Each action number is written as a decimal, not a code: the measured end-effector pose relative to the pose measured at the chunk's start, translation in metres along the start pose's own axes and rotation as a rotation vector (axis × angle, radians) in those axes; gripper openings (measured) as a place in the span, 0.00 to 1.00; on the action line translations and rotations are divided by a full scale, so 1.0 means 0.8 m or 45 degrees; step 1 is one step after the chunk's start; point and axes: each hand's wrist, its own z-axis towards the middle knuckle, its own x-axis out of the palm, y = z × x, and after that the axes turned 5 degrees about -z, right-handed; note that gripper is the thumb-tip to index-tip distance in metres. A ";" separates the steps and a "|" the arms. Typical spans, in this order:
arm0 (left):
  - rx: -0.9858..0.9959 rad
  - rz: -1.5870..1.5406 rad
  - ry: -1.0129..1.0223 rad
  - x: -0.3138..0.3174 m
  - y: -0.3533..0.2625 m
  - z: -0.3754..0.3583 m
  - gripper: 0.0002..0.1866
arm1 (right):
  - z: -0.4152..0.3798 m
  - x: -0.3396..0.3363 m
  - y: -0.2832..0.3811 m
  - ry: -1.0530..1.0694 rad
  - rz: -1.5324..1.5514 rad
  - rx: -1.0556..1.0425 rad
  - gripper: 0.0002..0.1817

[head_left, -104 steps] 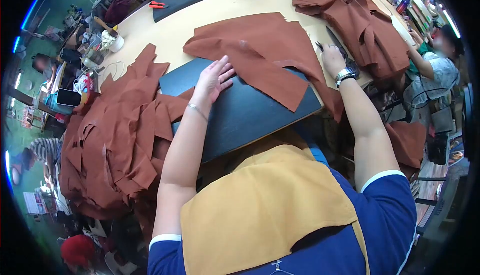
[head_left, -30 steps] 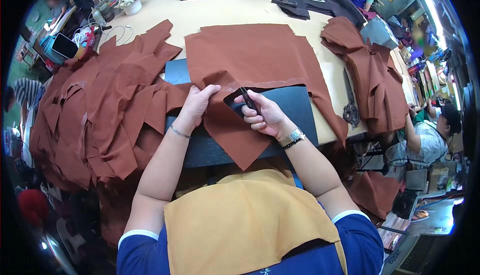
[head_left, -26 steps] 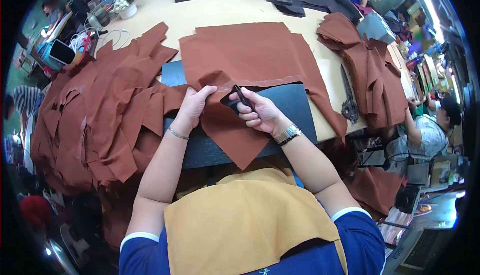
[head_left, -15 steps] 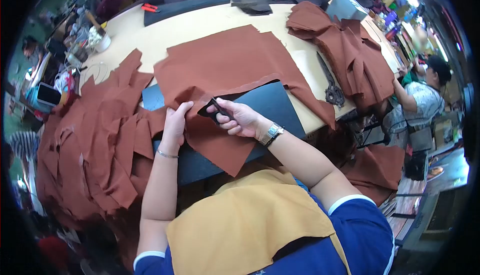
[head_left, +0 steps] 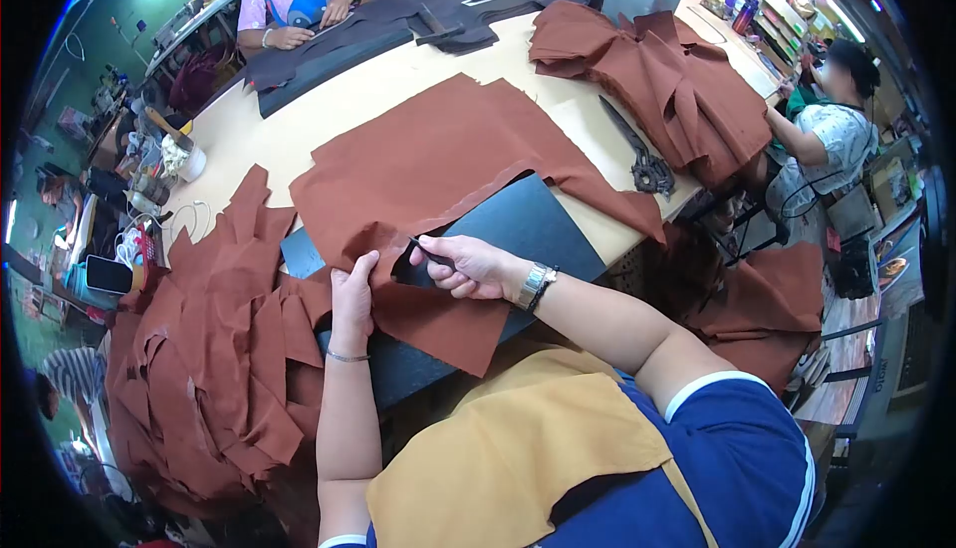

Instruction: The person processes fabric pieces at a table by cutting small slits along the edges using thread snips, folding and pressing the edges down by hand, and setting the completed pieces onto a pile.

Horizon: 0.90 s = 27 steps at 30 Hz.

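Observation:
A large reddish-brown fabric piece (head_left: 428, 160) lies across the table, its near flap folded over a dark board (head_left: 543, 224). My left hand (head_left: 353, 299) is closed on the bunched edge of this fabric, thumb on top. Just to its right, my right hand (head_left: 476, 267) grips a small black hand tool (head_left: 430, 254), mostly hidden in the fingers. Its narrow tip points at the fold beside my left thumb. A dark gap shows between the fabric layers under the tool.
Heaped brown pieces (head_left: 214, 349) hang off the left side; another stack (head_left: 662, 100) lies at right beside large dark scissors (head_left: 639, 155). A white cup (head_left: 189, 163) stands far left. Across the table a person (head_left: 304, 0) handles dark cloth (head_left: 349, 55); another person (head_left: 832, 135) sits at right.
The view has tipped upward, showing more of the person across the table. A red tool that lay on the dark cloth no longer shows. My hands stay at the same fold, the black tool turned slightly.

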 end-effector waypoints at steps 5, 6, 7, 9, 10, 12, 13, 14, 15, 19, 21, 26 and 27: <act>0.243 0.469 0.045 -0.020 0.000 -0.029 0.19 | -0.030 -0.015 -0.002 -0.343 -0.936 -0.599 0.19; 0.140 0.627 0.068 -0.032 -0.008 -0.045 0.21 | -0.038 -0.009 0.007 -0.490 -1.270 -0.885 0.20; 0.217 0.671 0.065 -0.039 -0.011 -0.063 0.25 | -0.058 -0.006 0.027 -0.680 -1.459 -0.814 0.23; 0.306 0.655 0.000 -0.050 -0.016 -0.104 0.33 | -0.050 -0.034 0.035 -0.918 -1.928 -0.910 0.26; 0.325 0.589 -0.069 -0.047 -0.022 -0.123 0.38 | -0.044 -0.043 0.037 -0.986 -2.034 -0.888 0.27; 0.583 1.021 -0.286 -0.021 -0.047 -0.156 0.45 | -0.020 -0.055 0.036 -0.935 -2.207 -0.833 0.26; 0.686 1.174 -0.382 -0.024 -0.049 -0.166 0.45 | -0.005 -0.052 0.038 -0.910 -2.206 -0.830 0.25; 0.791 1.329 -0.480 -0.027 -0.053 -0.174 0.45 | 0.010 -0.051 0.041 -0.885 -2.203 -0.829 0.25; 1.161 1.368 -0.455 -0.026 -0.056 -0.165 0.38 | 0.029 -0.055 0.043 -0.833 -2.196 -0.922 0.24; 1.285 1.553 0.020 0.045 -0.100 -0.123 0.17 | 0.084 -0.059 0.058 -0.623 -1.936 -1.130 0.16; 1.271 1.567 0.267 0.074 -0.091 -0.086 0.16 | 0.081 -0.056 0.068 -0.588 -1.727 -1.148 0.17; 1.102 1.651 0.359 0.093 -0.024 -0.008 0.15 | -0.008 -0.052 0.063 -0.676 -0.867 -0.637 0.24; 1.047 1.652 0.317 0.089 -0.011 0.008 0.15 | -0.024 -0.058 0.058 -0.667 -0.752 -0.574 0.23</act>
